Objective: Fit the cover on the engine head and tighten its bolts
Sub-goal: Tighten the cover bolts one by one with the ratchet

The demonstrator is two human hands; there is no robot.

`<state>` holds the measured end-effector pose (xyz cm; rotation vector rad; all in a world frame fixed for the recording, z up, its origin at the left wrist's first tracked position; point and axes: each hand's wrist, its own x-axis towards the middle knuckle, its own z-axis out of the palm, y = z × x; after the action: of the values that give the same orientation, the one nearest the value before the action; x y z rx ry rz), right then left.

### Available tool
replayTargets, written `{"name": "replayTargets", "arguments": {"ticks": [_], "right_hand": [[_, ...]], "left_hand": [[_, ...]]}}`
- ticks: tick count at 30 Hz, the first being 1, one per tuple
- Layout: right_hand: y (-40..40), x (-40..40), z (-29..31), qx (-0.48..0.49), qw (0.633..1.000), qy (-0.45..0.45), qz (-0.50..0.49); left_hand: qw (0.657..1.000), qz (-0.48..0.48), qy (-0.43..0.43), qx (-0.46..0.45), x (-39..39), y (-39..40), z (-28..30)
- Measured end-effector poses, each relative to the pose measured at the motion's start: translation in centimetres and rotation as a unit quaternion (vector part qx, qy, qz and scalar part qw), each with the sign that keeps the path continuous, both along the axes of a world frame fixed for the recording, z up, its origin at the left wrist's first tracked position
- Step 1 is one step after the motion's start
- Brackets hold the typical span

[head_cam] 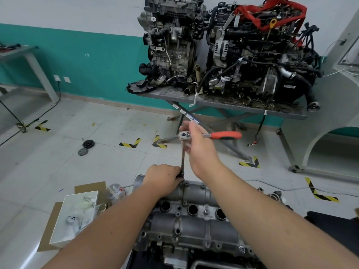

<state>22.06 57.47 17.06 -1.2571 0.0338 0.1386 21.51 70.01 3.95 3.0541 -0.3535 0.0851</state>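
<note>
Cover (191,211), grey ribbed aluminium, bolted; left hand (163,178) pinching extension (182,160), right hand (200,146) around ratchet (210,135).

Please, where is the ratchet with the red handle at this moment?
In the head view the ratchet is at centre, above the cover, on a long extension. The right hand touches its head; the left hand grips the extension's base.

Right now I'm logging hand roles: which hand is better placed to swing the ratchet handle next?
Probably the right hand: it is already at the ratchet head, near the orange handle. The left hand is low, steadying the extension at the cover bolt.
</note>
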Motion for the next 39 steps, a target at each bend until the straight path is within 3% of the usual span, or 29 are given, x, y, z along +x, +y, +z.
{"name": "replayTargets", "arguments": {"ticks": [2, 3, 4, 6, 7, 8, 10, 12, 16, 24, 31, 33, 35, 37, 39], "right_hand": [[-0.1, -0.7, -1.0, -0.135, 0.976, -0.173, -0.008], [-0.3, -0.7, -1.5, -0.192, 0.941, -0.276, -0.03], [-0.5, -0.4, -1.9, -0.274, 0.88, -0.384, -0.059], [-0.9, 0.2, -1.8, -0.454, 0.701, -0.541, -0.098], [-1.0, 0.6, -1.5, -0.51, 0.635, -0.572, -0.092], [-1.1, 0.8, -1.0, -0.551, 0.594, -0.581, -0.074], [-1.2, 0.7, 0.1, -0.626, 0.54, -0.562, -0.028], [-1.2, 0.4, 0.9, -0.673, 0.518, -0.527, 0.012], [-1.5, -0.1, 1.8, -0.712, 0.519, -0.468, 0.068], [-1.2, -0.5, 2.7, -0.705, 0.538, -0.446, 0.124], [-0.6, -0.1, 4.4, -0.712, 0.586, -0.349, 0.166], [-0.5, 0.0, 4.8, -0.694, 0.629, -0.307, 0.168], [-0.4, -0.1, 5.0, -0.618, 0.73, -0.221, 0.188], [-0.3, -0.4, 4.6, -0.416, 0.878, -0.07, 0.226], [0.0, -0.8, 3.7, -0.155, 0.961, 0.067, 0.221]], "left_hand": [[1.0, 0.005, -0.001, -0.004, 0.0, 0.0, 0.1], [1.0, 0.007, 0.0, -0.004, -0.1, 0.0, 0.1], [1.0, 0.009, -0.001, -0.005, -0.1, -0.1, 0.2], [1.0, 0.008, 0.003, -0.022, -0.2, -0.2, 0.4], [0.999, 0.003, 0.007, -0.036, -0.2, -0.2, 0.5], [0.999, -0.004, 0.012, -0.045, -0.1, -0.2, 0.5], [0.999, -0.005, 0.022, -0.025, -0.1, -0.3, 0.7], [1.0, 0.001, 0.017, 0.012, -0.1, -0.3, 0.8], [1.0, 0.004, 0.004, 0.027, -0.4, -0.3, 0.9], [1.0, 0.007, 0.008, 0.025, -0.6, -0.3, 1.1], [0.999, 0.006, 0.016, 0.034, -0.3, -0.2, 0.7], [0.999, 0.005, 0.017, 0.031, -0.2, -0.1, 0.5], [0.999, 0.004, 0.018, 0.028, -0.2, -0.1, 0.4], [1.0, 0.003, 0.015, 0.028, -0.2, -0.1, 0.4], [1.0, 0.004, 0.012, 0.028, -0.1, -0.1, 0.4]]}}
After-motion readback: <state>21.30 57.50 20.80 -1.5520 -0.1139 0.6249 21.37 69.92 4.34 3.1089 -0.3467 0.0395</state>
